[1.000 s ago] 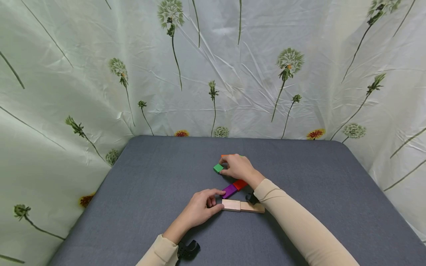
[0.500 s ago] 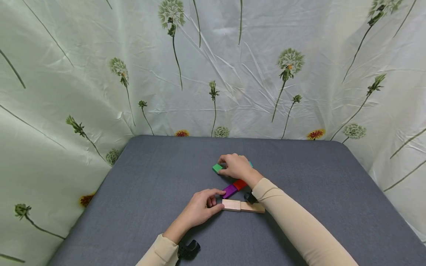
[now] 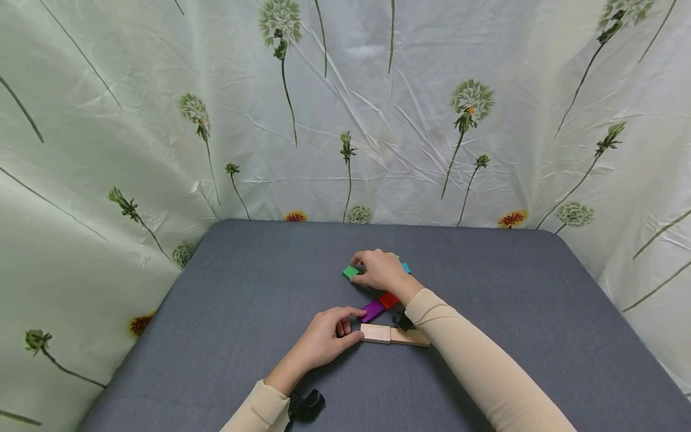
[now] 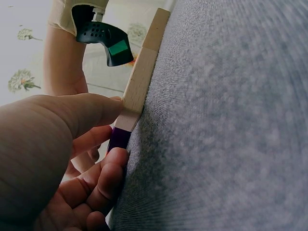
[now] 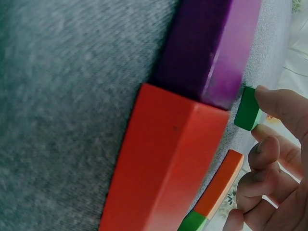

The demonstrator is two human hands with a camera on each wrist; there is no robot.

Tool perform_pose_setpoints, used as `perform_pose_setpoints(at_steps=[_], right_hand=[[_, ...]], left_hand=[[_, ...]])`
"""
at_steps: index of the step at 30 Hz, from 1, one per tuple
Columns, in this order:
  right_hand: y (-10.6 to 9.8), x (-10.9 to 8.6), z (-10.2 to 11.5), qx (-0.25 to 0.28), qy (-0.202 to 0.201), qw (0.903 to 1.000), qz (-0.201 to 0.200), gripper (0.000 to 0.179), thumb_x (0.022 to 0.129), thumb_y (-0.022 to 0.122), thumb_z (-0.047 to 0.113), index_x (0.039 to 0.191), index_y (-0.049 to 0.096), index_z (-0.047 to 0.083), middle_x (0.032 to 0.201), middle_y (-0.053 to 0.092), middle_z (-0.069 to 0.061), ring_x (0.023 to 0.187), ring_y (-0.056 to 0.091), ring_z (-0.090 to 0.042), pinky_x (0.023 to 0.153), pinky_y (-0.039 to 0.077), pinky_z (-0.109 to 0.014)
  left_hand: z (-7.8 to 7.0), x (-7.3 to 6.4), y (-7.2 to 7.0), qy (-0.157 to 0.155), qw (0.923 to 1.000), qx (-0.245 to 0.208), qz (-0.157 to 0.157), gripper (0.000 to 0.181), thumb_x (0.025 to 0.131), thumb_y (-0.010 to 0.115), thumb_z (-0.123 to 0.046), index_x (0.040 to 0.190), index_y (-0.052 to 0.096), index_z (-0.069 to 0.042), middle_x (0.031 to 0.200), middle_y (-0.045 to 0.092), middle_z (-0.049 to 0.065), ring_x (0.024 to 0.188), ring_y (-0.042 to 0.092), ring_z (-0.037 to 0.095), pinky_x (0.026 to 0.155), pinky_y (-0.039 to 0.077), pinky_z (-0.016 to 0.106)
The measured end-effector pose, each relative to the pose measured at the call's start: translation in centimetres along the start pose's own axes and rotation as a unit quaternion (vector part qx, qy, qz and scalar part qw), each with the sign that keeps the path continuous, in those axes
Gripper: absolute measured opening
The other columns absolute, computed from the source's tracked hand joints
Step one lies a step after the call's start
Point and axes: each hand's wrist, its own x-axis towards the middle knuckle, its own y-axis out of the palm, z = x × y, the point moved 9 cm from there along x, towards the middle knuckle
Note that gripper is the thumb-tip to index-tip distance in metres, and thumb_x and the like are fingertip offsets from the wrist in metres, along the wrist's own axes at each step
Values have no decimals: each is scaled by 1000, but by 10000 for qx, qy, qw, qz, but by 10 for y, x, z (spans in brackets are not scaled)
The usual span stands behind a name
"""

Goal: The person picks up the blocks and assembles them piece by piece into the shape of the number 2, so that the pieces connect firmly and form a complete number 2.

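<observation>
In the head view my right hand (image 3: 380, 269) pinches a green block (image 3: 350, 273) between thumb and forefinger over the middle of the table. The right wrist view has this green block (image 5: 248, 109) at the fingertips, other fingers curled. Nearer, my left hand (image 3: 321, 339) has its thumb at the end of a plain wooden block (image 3: 375, 333) and its forefinger at a purple block (image 3: 372, 310). A second wooden block (image 3: 409, 337) continues the first, partly behind a black wrist mount. The purple block meets a red block (image 3: 388, 299) end to end, forming a slanting row.
Beyond the right hand, partly hidden by it, lies a teal block (image 3: 406, 267). An orange block (image 5: 222, 180) and a lighter green block (image 5: 192, 222) show in the right wrist view. A flower-printed curtain (image 3: 410, 120) hangs behind the grey table (image 3: 259, 270).
The right hand has shifted slightly left with the green block, and more of the teal block shows beside it. The left hand and the wooden and purple blocks have stayed put.
</observation>
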Motion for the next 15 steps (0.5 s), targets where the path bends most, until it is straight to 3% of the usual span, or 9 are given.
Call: perform_pose_setpoints(at_steps=[10,15], right_hand=[[0,5,-2,106,192,9998,24,37,98,80,37,130,74,19,111,77,-5,79,67,-16,76,56,-40],[-1,8,-3,139,271,9995,29,37,99,79,37,131,73,19,113,77,-6,81,68,-18,80,58,-42]], left_hand=[[-1,0,0,59,10000,-11,-29,32,97,81,-21,129,77,-18,83,61,-10,68,51,2,66,46,23],[0,0,0,60,10000,7,-38,31,98,81,-21,129,77,-19,83,61,-10,68,51,2,66,46,23]])
